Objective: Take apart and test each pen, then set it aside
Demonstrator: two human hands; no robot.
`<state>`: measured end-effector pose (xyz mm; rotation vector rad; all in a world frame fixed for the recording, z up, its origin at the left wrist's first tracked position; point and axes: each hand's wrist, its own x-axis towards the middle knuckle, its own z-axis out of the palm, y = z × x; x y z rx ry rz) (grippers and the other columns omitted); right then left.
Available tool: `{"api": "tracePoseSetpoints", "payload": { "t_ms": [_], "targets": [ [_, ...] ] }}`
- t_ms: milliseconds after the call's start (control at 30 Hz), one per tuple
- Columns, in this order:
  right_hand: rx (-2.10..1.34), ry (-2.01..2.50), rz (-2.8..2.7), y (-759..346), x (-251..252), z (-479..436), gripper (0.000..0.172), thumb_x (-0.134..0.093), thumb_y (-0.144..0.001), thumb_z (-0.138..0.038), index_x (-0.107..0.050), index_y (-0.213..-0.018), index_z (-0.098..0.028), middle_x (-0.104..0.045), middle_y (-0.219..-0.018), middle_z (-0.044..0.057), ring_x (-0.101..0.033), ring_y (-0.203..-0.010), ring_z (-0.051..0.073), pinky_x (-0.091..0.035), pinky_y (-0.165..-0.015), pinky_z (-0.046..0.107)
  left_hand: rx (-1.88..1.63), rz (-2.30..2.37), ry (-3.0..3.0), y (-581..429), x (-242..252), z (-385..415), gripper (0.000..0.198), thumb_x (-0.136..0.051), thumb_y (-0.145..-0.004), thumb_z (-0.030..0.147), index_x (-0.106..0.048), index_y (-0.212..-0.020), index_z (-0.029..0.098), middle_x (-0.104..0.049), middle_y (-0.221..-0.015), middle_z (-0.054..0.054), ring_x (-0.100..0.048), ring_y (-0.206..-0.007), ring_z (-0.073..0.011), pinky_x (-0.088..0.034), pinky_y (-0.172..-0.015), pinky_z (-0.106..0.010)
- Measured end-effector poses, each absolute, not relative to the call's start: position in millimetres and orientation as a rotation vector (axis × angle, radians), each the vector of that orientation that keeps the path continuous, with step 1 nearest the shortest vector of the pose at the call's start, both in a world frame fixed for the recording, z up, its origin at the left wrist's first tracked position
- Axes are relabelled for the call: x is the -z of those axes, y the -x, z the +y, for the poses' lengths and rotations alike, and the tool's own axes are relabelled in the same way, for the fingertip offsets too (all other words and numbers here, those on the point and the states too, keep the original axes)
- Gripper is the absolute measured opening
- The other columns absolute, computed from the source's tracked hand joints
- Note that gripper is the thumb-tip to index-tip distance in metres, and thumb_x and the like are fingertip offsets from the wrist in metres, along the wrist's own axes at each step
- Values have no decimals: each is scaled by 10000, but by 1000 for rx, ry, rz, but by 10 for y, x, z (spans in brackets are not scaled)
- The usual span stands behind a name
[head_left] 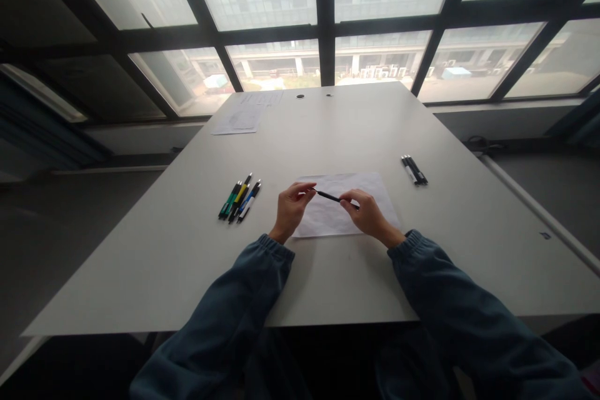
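Above a white sheet of paper [323,225], a black pen [329,197] is held between my two hands, slanting slightly down to the right. My left hand [293,205] pinches its left end with thumb and fingertips. The fingers of my right hand [368,212] are closed around the pen's right part, and its end pokes out past them. Whether a cap or tip sits in the left fingertips is too small to tell. To the left of my left hand lies a group of several pens [239,200] with green, yellow, blue and white parts.
Several black and white pens [414,170] lie together on the right of the white table [187,275]. Printed sheets [238,119] rest at the far left. Two small round items [300,97] are near the far edge, before large windows [276,62].
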<state>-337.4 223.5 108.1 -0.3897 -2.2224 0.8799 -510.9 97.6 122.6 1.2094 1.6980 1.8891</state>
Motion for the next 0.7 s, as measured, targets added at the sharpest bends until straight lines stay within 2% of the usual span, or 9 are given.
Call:
{"api": "tracePoseSetpoints", "payload": {
  "t_ms": [167, 400, 700],
  "targets": [
    [-945, 427, -2194, 3383, -1031, 2201, 98, -588, -887, -219, -684, -875, -202, -686, -816, 47, -618, -787, 207, -482, -769, 351, -1959, 1529, -993, 5119, -1186, 994, 452, -786, -737, 310, -688, -1164, 197, -709, -951, -57, -646, -868, -161, -509, -819, -306],
    [-940, 452, -2157, 3380, -1021, 2226, 83, -597, -878, -211, -678, -876, -194, -682, -828, 51, -616, -813, 211, -479, -788, 353, -2048, 1525, -934, 5157, -1146, 1012, 300, -815, -700, 296, -731, -962, 173, -710, -932, -58, -644, -851, -153, -504, -812, -293],
    [-905, 395, -2177, 3362, -1109, 2195, 74, -590, -878, -178, -660, -872, -201, -655, -807, 45, -588, -809, 212, -466, -782, 358, -1928, 1623, -1045, 5110, -1185, 994, 285, -798, -722, 339, -728, -938, 166, -712, -919, -65, -643, -847, -166, -516, -772, -297]
  ]
}}
